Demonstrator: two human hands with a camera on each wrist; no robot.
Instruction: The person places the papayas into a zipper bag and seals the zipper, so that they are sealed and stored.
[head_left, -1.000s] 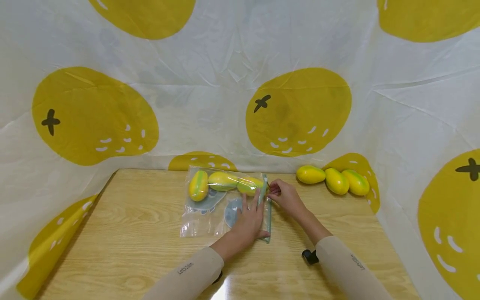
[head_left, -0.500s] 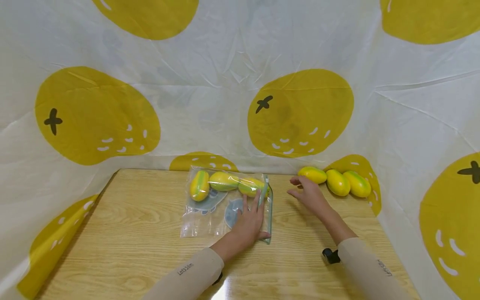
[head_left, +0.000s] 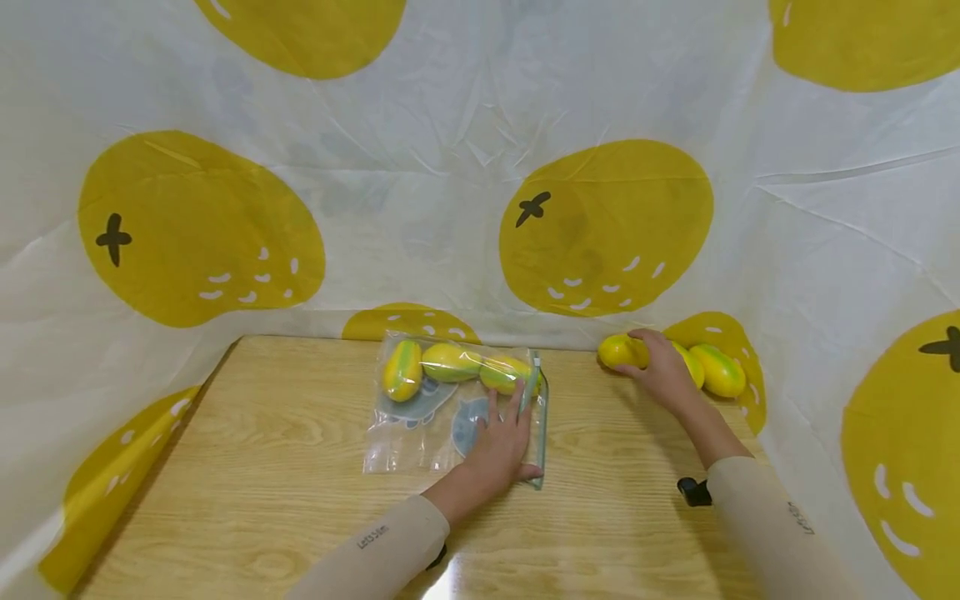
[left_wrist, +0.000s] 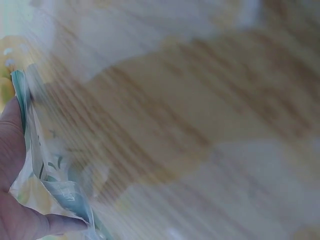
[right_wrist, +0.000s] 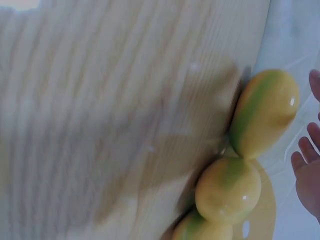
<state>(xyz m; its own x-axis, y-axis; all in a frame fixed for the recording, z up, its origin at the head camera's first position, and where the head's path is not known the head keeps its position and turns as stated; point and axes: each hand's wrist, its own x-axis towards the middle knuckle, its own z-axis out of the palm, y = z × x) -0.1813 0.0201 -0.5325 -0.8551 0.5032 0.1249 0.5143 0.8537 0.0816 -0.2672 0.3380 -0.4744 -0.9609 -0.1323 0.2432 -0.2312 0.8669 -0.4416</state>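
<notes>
A clear zip bag (head_left: pixel 420 450) with a green zipper edge and pale blue printed figures lies on the table. Inside it, along its far side, are three glossy yellow-green mangoes (head_left: pixel 450 363). My left hand (head_left: pixel 495 450) rests on the bag's right part with fingers spread, and its thumb touches the zipper edge (left_wrist: pixel 70 197). To the right, my right hand (head_left: pixel 663 371) reaches over a row of three loose mangoes, thumb and fingers spread about the leftmost mango (head_left: pixel 618 352). In the right wrist view, that mango (right_wrist: pixel 265 112) shows a gap to the fingers (right_wrist: pixel 306 150).
The other loose mangoes (head_left: pixel 717 371) lie touching in the back right corner of the wooden table (head_left: pixel 300 450). A white cloth (head_left: pixel 420 242) printed with yellow fruit hangs along the back and both sides.
My right hand has left the bag's zipper edge and moved right to the leftmost loose mango, its fingers spreading. The left hand and the bag have stayed in place.
</notes>
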